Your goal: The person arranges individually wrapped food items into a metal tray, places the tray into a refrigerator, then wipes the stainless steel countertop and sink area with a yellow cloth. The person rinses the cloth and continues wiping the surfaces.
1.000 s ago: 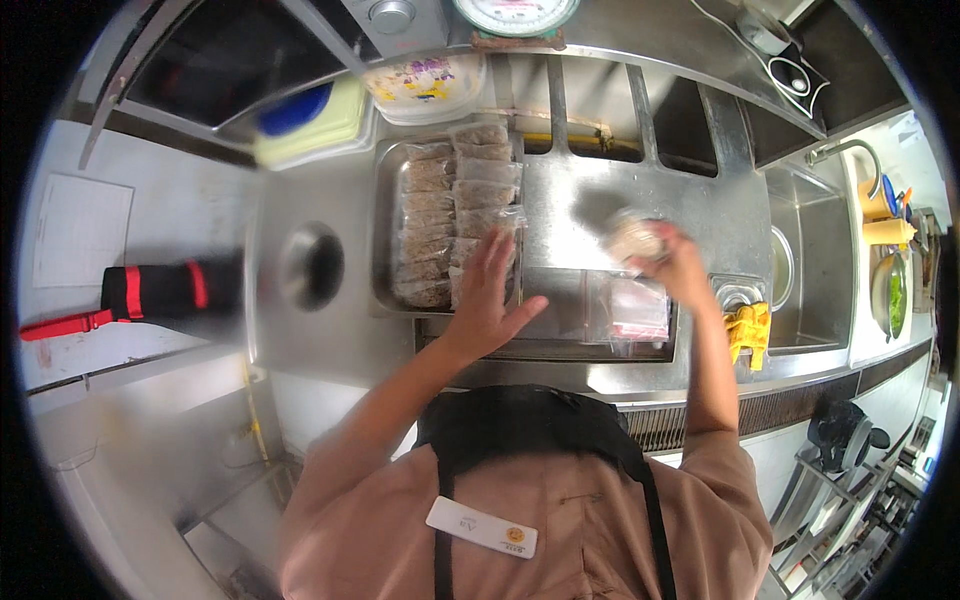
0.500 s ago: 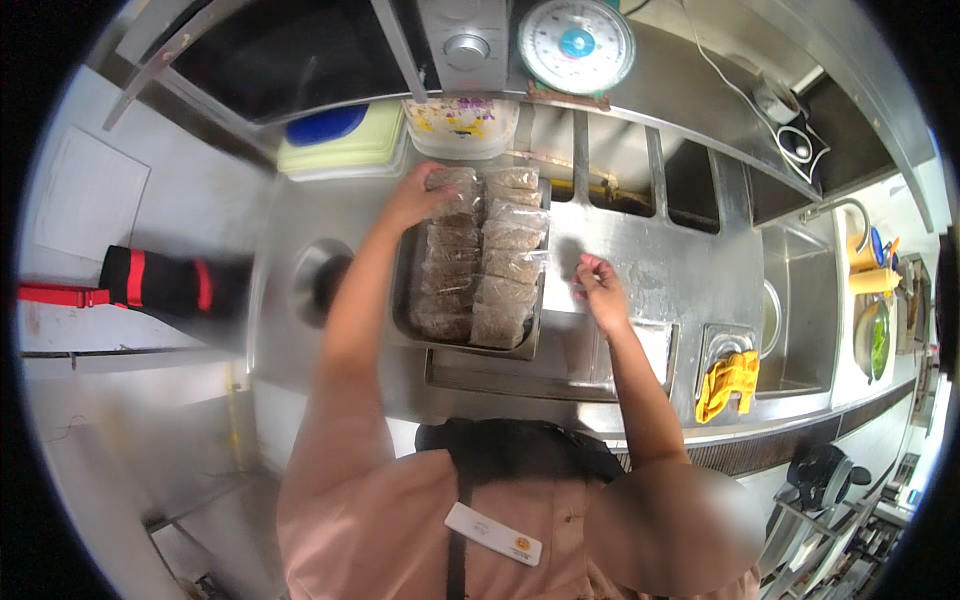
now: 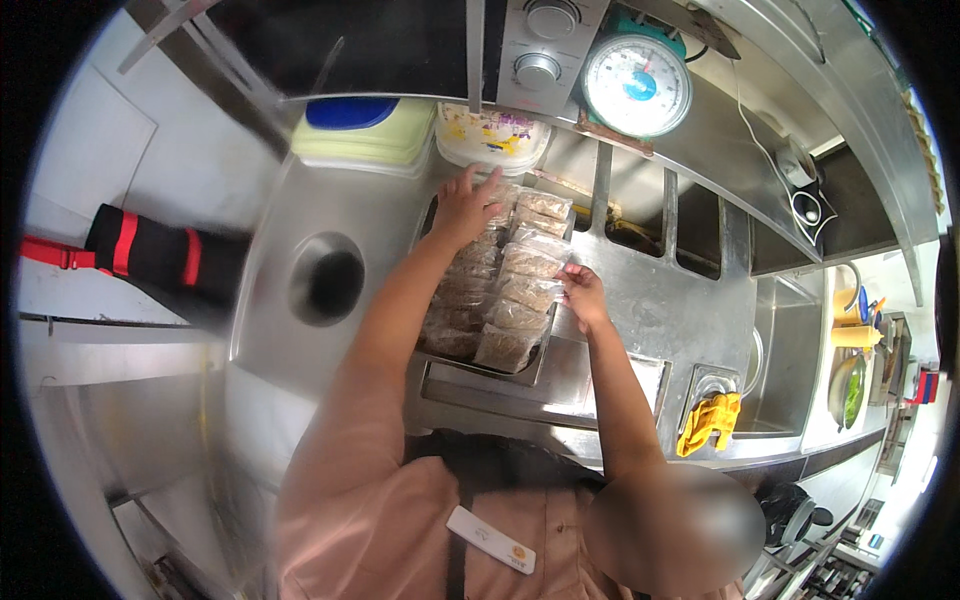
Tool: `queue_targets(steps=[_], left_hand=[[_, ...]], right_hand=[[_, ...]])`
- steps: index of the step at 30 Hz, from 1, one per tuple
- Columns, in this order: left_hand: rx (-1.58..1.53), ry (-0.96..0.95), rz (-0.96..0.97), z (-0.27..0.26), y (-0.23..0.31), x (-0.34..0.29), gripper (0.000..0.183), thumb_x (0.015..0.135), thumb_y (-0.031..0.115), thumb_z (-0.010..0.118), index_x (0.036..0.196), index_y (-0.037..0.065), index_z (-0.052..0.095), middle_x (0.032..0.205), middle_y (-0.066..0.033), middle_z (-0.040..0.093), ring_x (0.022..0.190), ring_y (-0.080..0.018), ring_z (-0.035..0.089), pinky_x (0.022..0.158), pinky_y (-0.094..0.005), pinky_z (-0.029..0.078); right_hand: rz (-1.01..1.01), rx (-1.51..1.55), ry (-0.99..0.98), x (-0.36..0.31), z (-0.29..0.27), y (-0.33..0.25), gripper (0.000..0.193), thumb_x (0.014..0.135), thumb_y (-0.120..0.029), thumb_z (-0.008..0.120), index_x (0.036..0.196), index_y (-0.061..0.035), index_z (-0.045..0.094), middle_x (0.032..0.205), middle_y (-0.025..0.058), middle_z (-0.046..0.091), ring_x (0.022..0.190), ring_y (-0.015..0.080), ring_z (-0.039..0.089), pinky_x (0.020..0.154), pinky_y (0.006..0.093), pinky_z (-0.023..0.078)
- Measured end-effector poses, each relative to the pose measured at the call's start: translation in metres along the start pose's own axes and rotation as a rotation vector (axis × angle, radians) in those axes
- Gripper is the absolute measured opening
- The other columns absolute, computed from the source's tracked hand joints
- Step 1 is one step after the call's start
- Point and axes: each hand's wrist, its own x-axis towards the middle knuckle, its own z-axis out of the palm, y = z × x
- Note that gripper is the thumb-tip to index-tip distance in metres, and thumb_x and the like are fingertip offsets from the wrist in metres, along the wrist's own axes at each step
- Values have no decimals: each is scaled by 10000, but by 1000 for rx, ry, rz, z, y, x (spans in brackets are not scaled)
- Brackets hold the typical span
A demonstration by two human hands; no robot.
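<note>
A deep metal pan [image 3: 541,368] holds two rows of clear plastic bags [image 3: 527,262] filled with a brown, crumbly-looking food I cannot name. Over the far end of the left row lies my left hand [image 3: 464,210], its fingers spread across the bag tops and pointing away from me. At the pan's right side, my right hand [image 3: 584,298] pinches the loose plastic edge of a bag in the right row between thumb and fingers. The bags stand leaning on one another, and my left hand and forearm cover part of the left row.
Behind the pan stand a patterned plastic tub [image 3: 492,140] and pale green lidded boxes [image 3: 370,145]. A dial scale [image 3: 638,85] sits above on a shelf beside a microwave [image 3: 545,70]. The counter has a round hole [image 3: 335,283] at left; a yellow cloth [image 3: 710,424] hangs near the sink [image 3: 785,350].
My right hand has moved from beside the pan to a bag's edge in the right row. My left hand stays at the far end, its fingers now more spread. The view has shifted.
</note>
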Motion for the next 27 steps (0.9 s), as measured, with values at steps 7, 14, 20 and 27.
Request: queue_targets(steps=[7, 14, 20, 27], left_hand=[[-215, 413, -154, -46, 6, -116, 678, 848, 347, 637, 1388, 55, 348, 1400, -210, 314, 1241, -373, 371, 1050, -491, 269], [-893, 310, -1120, -27, 91, -327, 520, 817, 142, 598, 1280, 12, 400, 1183, -143, 457, 1111, -245, 448, 945, -363, 384], [-1643, 94, -1286, 11, 189, -331, 230, 787, 53, 627, 996, 12, 541, 954, -93, 560, 871, -191, 560, 791, -306, 456], [-2295, 332, -1190, 64, 207, -271, 161, 797, 13, 617, 950, 11, 567, 874, -85, 599, 843, -214, 591, 822, -323, 489]], right_hand=[[89, 182, 5, -49, -23, 37, 142, 895, -79, 574, 1031, -58, 540, 910, 33, 627, 795, 139, 622, 630, 302, 548], [-236, 43, 240, -19, -114, 16, 259, 955, -291, 544, 1034, -44, 552, 841, 33, 568, 693, 112, 532, 582, 283, 450], [120, -237, -602, 60, -107, -32, 300, 900, -142, 549, 1179, -31, 553, 994, 34, 627, 794, 104, 592, 709, 255, 498], [286, -332, -895, 59, -114, -34, 424, 878, -151, 595, 1270, -26, 491, 1131, 77, 635, 969, 165, 642, 808, 305, 537]])
